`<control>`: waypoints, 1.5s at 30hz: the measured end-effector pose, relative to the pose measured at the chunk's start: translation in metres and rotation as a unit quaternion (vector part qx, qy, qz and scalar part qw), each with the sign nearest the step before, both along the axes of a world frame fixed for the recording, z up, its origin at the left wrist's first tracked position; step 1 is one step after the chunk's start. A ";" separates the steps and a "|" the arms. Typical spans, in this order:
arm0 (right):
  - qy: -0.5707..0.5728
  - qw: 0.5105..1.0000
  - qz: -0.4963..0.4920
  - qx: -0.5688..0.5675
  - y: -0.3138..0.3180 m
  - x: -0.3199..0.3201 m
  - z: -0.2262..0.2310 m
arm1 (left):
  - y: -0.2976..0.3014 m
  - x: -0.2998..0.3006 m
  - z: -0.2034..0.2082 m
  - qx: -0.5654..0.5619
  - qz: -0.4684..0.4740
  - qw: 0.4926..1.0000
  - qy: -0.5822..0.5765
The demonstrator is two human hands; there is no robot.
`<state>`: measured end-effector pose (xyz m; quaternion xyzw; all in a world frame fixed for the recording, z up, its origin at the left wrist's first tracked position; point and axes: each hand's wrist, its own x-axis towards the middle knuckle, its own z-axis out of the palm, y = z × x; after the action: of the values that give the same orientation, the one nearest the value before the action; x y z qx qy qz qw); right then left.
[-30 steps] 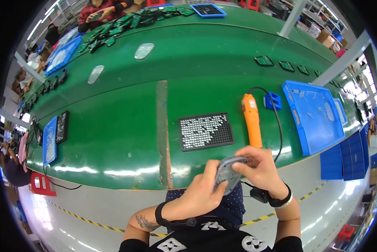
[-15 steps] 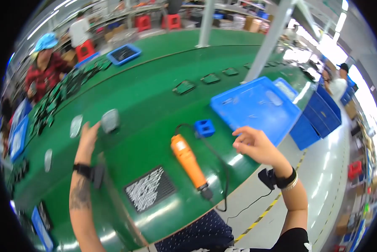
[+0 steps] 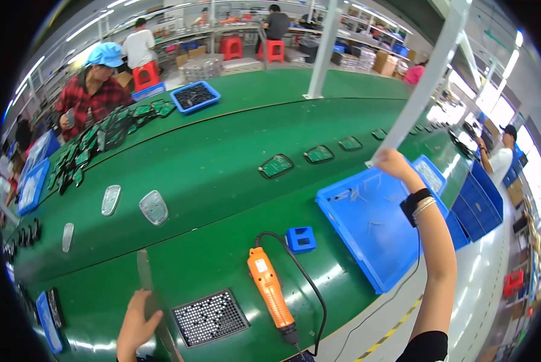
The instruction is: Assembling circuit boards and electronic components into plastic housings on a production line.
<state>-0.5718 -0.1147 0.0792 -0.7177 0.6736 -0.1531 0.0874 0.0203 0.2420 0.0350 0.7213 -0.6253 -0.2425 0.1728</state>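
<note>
My left hand [image 3: 139, 323] is open over the near left of the green bench, fingers stretched, beside a narrow translucent strip [image 3: 144, 270]. To its right lies a dark perforated tray [image 3: 210, 318] of small pale pieces. An orange electric screwdriver [image 3: 270, 289] rests on the bench, its bit pointing toward me. Behind it sits a small blue block [image 3: 300, 239] with square openings. Over the far side of a large blue tray [image 3: 373, 224], my right hand [image 3: 396, 164] has its fingers curled together. What they hold, if anything, is hidden. Loose clear pieces lie in that tray.
Clear plastic covers [image 3: 154, 208] lie at mid-left. A row of green circuit boards [image 3: 276, 166] runs off to the right; more boards [image 3: 101, 130] are heaped far left, near a person in a checked shirt [image 3: 89, 99]. A white post [image 3: 424, 81] rises behind the blue tray.
My right hand has moved away from me, from the blue tray's near edge to its far side. My left hand has drawn back from the clear covers toward me. The view has shifted.
</note>
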 end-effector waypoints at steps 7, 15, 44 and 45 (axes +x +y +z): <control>0.159 0.911 0.376 -0.057 -0.045 0.217 -0.036 | 0.031 -0.066 0.029 0.009 0.017 1.000 -0.015; 0.383 0.845 0.371 -0.033 -0.053 0.260 -0.067 | 0.083 -0.060 0.028 -0.017 0.108 0.994 -0.010; 0.016 0.826 0.563 0.031 0.367 0.333 -0.030 | 0.131 -0.082 -0.018 -0.131 -0.018 0.990 0.046; 0.026 0.820 0.571 0.023 0.364 0.332 -0.028 | 0.132 -0.087 -0.020 -0.115 -0.028 0.991 0.064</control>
<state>-0.2399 0.2492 0.0515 -0.9753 0.1485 -0.0416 0.1581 -0.0666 0.3740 0.0146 0.6623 -0.6563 -0.2195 0.2871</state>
